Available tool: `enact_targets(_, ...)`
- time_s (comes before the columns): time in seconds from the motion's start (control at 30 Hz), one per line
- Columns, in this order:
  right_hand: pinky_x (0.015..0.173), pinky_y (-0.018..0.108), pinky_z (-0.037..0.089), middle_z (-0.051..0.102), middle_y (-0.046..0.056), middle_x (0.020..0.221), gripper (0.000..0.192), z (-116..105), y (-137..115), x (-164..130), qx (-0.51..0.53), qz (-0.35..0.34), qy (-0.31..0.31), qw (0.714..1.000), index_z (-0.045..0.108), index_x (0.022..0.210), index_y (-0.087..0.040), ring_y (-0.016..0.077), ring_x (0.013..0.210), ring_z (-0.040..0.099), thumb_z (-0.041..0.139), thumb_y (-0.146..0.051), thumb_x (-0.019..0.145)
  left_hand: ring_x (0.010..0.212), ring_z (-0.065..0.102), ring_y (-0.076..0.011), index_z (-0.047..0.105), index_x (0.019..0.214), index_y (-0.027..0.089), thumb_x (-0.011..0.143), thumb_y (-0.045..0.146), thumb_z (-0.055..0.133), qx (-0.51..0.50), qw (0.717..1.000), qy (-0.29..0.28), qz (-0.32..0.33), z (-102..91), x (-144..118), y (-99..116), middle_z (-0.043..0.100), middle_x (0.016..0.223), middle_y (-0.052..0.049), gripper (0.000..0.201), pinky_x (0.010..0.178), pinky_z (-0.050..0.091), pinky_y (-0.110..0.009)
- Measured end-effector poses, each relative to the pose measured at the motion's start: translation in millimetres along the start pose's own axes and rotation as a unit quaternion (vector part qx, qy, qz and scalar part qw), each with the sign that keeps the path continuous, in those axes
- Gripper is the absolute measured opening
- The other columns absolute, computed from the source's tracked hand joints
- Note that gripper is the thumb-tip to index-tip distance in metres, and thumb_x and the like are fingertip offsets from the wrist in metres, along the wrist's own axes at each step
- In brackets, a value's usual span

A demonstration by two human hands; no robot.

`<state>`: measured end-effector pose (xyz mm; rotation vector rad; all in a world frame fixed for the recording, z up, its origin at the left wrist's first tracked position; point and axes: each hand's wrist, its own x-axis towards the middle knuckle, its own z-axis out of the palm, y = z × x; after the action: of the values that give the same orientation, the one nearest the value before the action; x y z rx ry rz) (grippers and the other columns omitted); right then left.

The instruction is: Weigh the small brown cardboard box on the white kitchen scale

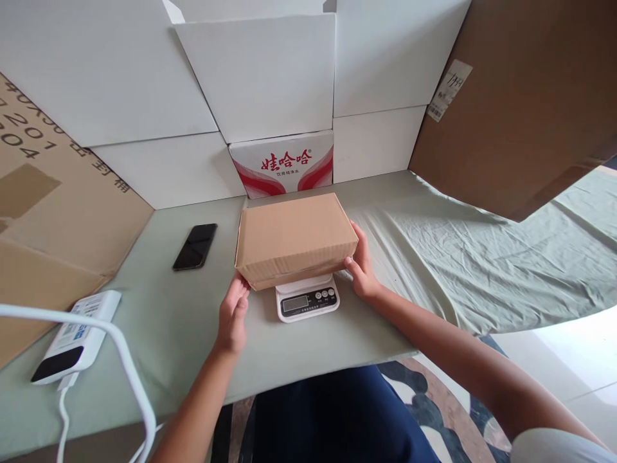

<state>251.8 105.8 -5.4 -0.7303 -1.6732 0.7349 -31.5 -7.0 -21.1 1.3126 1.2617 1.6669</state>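
Note:
A closed brown cardboard box [296,235] is over a white digital kitchen scale [308,302] and hides most of it. Only the scale's front panel, with its small grey display and round buttons, shows below the box. My left hand [234,315] grips the box at its lower left corner, the fingers partly under it. At the right end, my right hand [361,263] holds the box with the thumb at the front corner and the fingers along the side. Whether the box rests fully on the scale I cannot tell.
A black phone [195,246] lies left of the box. Nearer the left edge are a white power bank-like device [80,334] and a thick white cable [123,354]. White cartons [277,83] wall the back; large brown cardboard [520,109] stands right. Green cloth [193,334] covers the table.

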Motion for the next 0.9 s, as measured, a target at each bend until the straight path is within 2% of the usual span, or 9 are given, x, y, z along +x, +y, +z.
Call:
enact_targets(0.1, 0.119, 0.061, 0.043, 0.04, 0.01, 0.159, 0.075, 0.5, 0.2, -0.8, 0.004, -0.002, 0.002, 1.0, 0.028, 0.161, -0.037, 0.0377, 0.149, 0.039, 0.047, -0.072, 0.097, 0.154, 0.04, -0.0392, 0.054, 0.154, 0.018, 0.092, 0.063, 0.059, -0.001, 1.0, -0.005, 0.005, -0.2, 0.5, 0.0, 0.053, 0.158, -0.019, 0.077, 0.124, 0.037, -0.053)
enact_targets(0.2, 0.12, 0.061, 0.042, 0.037, 0.009, 0.162, 0.075, 0.9, -1.3, 8.6, 0.014, -0.017, 0.008, 1.0, 0.026, 0.161, -0.038, 0.0372, 0.151, 0.038, 0.047, -0.071, 0.097, 0.152, 0.043, -0.0395, 0.054, 0.153, 0.018, 0.092, 0.063, 0.06, -0.001, 1.0, -0.01, 0.024, -1.6, 12.4, 6.5, 0.055, 0.156, -0.019, 0.076, 0.124, 0.038, -0.053)
enact_targets(0.37, 0.122, 0.058, 0.042, 0.034, 0.009, 0.166, 0.079, 10.1, 3.5, 54.8, 0.016, -0.049, 0.035, 0.998, 0.024, 0.161, -0.035, 0.0352, 0.153, 0.036, 0.045, -0.073, 0.096, 0.149, 0.048, -0.0356, 0.058, 0.149, 0.022, 0.089, 0.067, 0.062, -0.007, 0.998, 0.003, 0.056, -0.4, 69.7, 14.9, 0.058, 0.153, -0.016, 0.075, 0.124, 0.037, -0.051)
enact_targets(0.47, 0.12, 0.056, 0.044, 0.035, 0.01, 0.166, 0.08, 23.1, 21.6, 82.2, 0.029, -0.038, 0.029, 0.998, 0.027, 0.16, -0.033, 0.034, 0.151, 0.04, 0.045, -0.075, 0.094, 0.147, 0.052, -0.0327, 0.06, 0.143, 0.025, 0.089, 0.069, 0.061, -0.018, 0.999, 0.01, 0.032, 5.4, 104.9, -2.1, 0.061, 0.15, -0.016, 0.07, 0.123, 0.037, -0.051)
enact_targets(0.57, 0.121, 0.055, 0.043, 0.039, 0.014, 0.164, 0.084, 34.2, 42.9, 95.5, 0.051, 0.002, 0.036, 0.998, 0.032, 0.156, -0.027, 0.0341, 0.15, 0.041, 0.047, -0.077, 0.091, 0.147, 0.052, -0.0316, 0.061, 0.14, 0.025, 0.087, 0.07, 0.062, -0.017, 1.0, 0.023, -0.006, 10.2, 123.1, -28.5, 0.059, 0.152, -0.016, 0.069, 0.122, 0.038, -0.051)
enact_targets(0.7, 0.122, 0.055, 0.04, 0.048, 0.013, 0.157, 0.077, 38.6, 56.6, 95.5, 0.082, 0.028, 0.027, 0.996, 0.039, 0.149, -0.026, 0.0335, 0.143, 0.047, 0.055, -0.072, 0.09, 0.149, 0.05, -0.0299, 0.061, 0.137, 0.028, 0.086, 0.075, 0.06, -0.037, 0.998, 0.028, -0.029, 9.1, 127.2, -49.6, 0.057, 0.155, -0.015, 0.07, 0.122, 0.037, -0.049)
enact_targets(0.9, 0.122, 0.056, 0.037, 0.055, 0.01, 0.147, 0.06, 39.1, 62.0, 93.6, 0.117, 0.087, 0.035, 0.989, 0.043, 0.14, -0.028, 0.0315, 0.134, 0.052, 0.06, -0.052, 0.088, 0.15, 0.048, -0.0291, 0.061, 0.139, 0.027, 0.088, 0.077, 0.056, -0.034, 0.998, 0.018, -0.056, 8.5, 129.0, -49.3, 0.056, 0.156, -0.015, 0.072, 0.124, 0.035, -0.048)
